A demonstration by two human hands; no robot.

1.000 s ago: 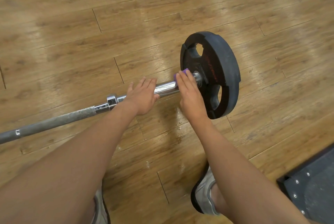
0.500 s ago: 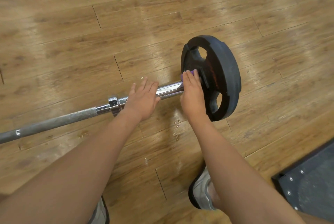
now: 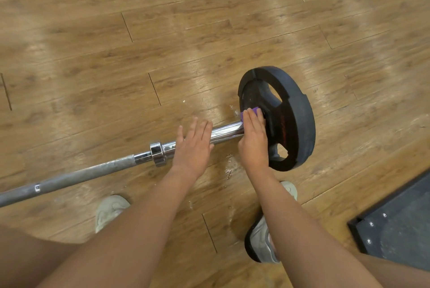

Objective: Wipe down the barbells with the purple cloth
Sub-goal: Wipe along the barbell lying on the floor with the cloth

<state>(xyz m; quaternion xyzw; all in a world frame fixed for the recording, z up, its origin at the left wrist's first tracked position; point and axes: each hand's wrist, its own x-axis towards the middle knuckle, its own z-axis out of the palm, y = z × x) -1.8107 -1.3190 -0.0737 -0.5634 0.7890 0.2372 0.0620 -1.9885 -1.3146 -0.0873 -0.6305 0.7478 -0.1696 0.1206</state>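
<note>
Barbell [image 3: 225,133] on floor, right hand [image 3: 253,141] pressing purple cloth [image 3: 249,112], left hand [image 3: 194,145] flat on sleeve

A single view is given, taken from a wide-angle camera worn on the head. It is aimed forward and steeply down at the wooden floor [image 3: 209,31], whose plank lines are bowed by the lens toward the edges. Both forearms are seen entering from the bottom edge and reaching away from the camera, so the left hand [image 3: 194,145] and right hand [image 3: 253,138] are placed near the centre of the frame, at close range. The shoes [image 3: 109,211] are caught directly below the lens. The barbell [image 3: 81,175] is cut off by the left edge. No second view is provided, so nothing is shared.
</note>
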